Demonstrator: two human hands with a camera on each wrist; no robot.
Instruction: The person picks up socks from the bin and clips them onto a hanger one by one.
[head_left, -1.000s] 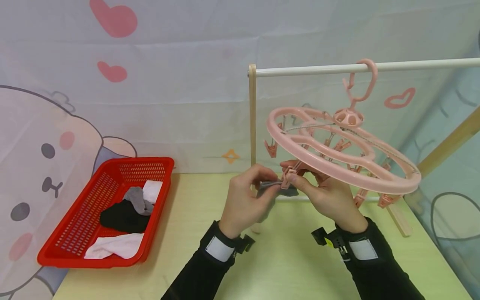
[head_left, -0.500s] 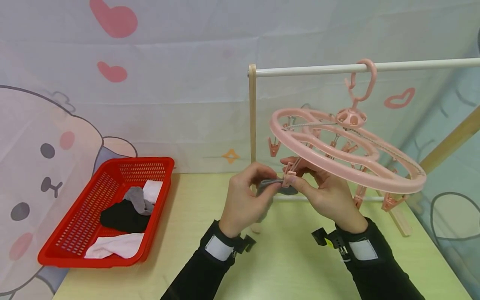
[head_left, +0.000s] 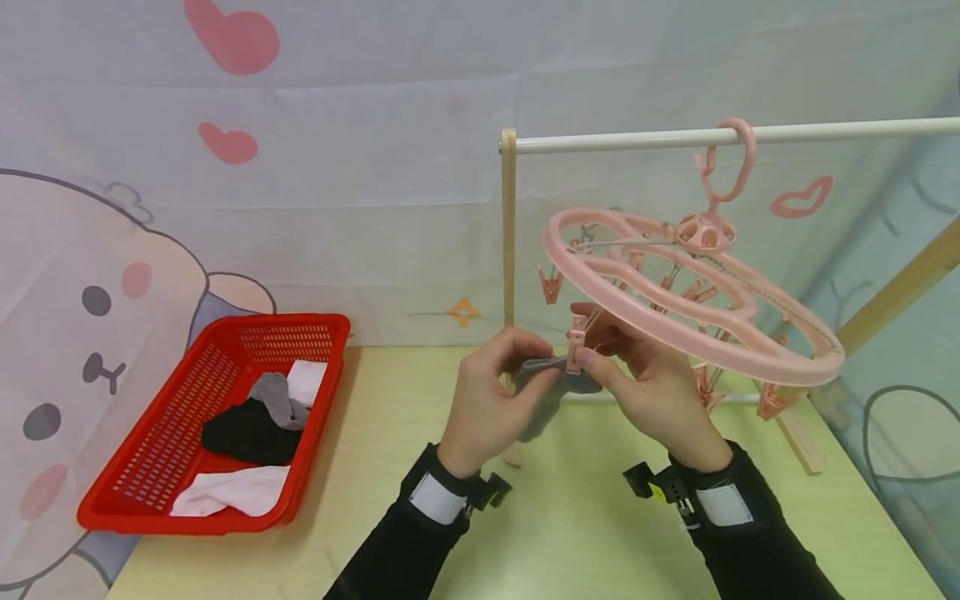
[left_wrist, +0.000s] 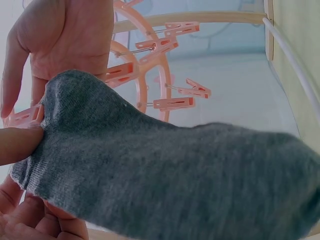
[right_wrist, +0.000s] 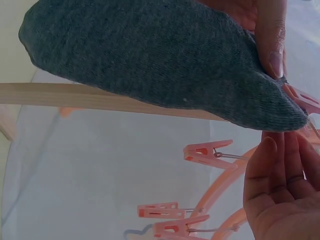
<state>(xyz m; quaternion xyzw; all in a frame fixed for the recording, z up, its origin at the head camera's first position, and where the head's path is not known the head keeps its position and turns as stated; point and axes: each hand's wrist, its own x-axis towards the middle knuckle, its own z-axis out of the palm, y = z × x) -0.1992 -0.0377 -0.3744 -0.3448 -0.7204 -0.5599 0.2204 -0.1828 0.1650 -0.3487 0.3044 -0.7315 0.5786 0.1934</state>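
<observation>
My left hand [head_left: 491, 408] pinches a grey sock [left_wrist: 165, 175] near its cuff, and the rest of the sock hangs down. At that cuff, my right hand [head_left: 656, 387] holds a pink clothes peg [head_left: 576, 342] between thumb and fingers. The peg dangles from the left front of a round pink drying hanger [head_left: 645, 327]. In the left wrist view the peg's end meets the cuff edge, partly covered by fingers. The right wrist view shows the sock between both hands, with the left thumb [right_wrist: 272, 45] pressed against it.
A red basket [head_left: 315, 442] on the left holds white [head_left: 232, 490], black [head_left: 251, 433] and grey [head_left: 276, 398] pieces of cloth. The hanger hooks over a white rail [head_left: 622, 142] with a wooden post [head_left: 509, 233]. Several other pegs [head_left: 551, 287] hang around it.
The peg has turned more upright in my right hand, whose upper fingers have risen slightly. More of the sock shows below my left hand. The hanger has swayed a little.
</observation>
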